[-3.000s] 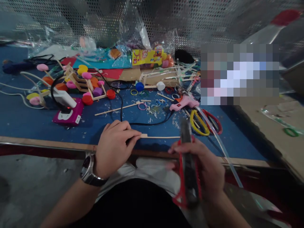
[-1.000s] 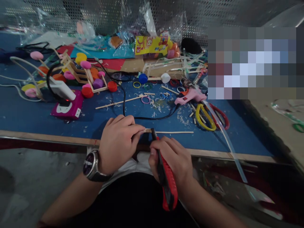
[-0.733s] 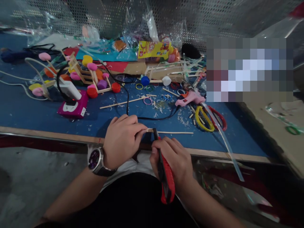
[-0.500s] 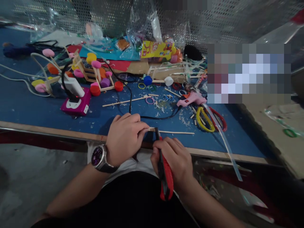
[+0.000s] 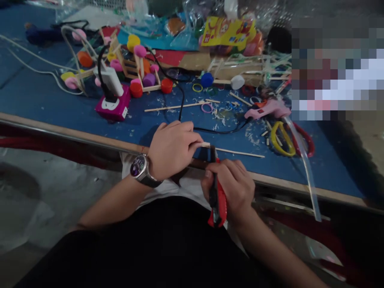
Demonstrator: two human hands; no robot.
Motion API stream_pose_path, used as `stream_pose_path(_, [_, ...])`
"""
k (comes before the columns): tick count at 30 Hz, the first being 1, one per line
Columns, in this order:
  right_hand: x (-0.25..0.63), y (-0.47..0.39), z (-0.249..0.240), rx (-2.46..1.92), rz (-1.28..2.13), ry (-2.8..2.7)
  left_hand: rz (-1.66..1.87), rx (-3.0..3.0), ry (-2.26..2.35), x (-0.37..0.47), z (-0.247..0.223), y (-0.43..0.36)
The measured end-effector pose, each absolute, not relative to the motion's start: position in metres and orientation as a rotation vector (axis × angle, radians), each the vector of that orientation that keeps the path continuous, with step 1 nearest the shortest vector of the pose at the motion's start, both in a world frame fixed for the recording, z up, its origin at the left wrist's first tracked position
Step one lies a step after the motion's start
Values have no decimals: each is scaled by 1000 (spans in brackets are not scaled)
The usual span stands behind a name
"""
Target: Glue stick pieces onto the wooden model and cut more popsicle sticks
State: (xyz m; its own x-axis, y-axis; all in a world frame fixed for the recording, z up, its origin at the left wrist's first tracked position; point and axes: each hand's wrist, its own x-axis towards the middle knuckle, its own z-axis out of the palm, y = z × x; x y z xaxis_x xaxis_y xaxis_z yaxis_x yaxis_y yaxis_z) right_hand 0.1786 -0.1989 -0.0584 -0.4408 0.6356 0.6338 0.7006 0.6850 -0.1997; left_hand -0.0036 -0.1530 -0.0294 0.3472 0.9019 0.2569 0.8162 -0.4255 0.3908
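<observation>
Near the table's front edge, my left hand (image 5: 172, 148), with a watch on its wrist, pinches the end of a thin wooden stick (image 5: 240, 153). A short, thicker-looking pale piece (image 5: 205, 145) shows at the fingertips; whether it is separate from the long stick I cannot tell. My right hand (image 5: 232, 186) is closed around red-and-black pliers (image 5: 218, 200), whose dark tip lies at the stick just right of that piece. The jaws are too dark to make out. The stick's free end points right over the blue table (image 5: 135, 132).
Behind my hands lie a loose stick (image 5: 171, 107), white shavings and a black cable. A magenta power socket (image 5: 114, 108) and stick models with coloured caps (image 5: 148, 80) stand left. On the right are a pink glue gun (image 5: 270, 110) and yellow-and-red-handled scissors (image 5: 282, 140).
My view has swung, so the scene sits further right and higher in the picture. Both hands keep their grips, and the pliers' tip stays beside the short pale piece.
</observation>
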Motion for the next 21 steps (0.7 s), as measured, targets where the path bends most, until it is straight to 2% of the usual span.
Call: stream_pose_path(21, [195, -197, -77, -761, -113, -2131, 571, 2475, 1481, -4, -25, -146])
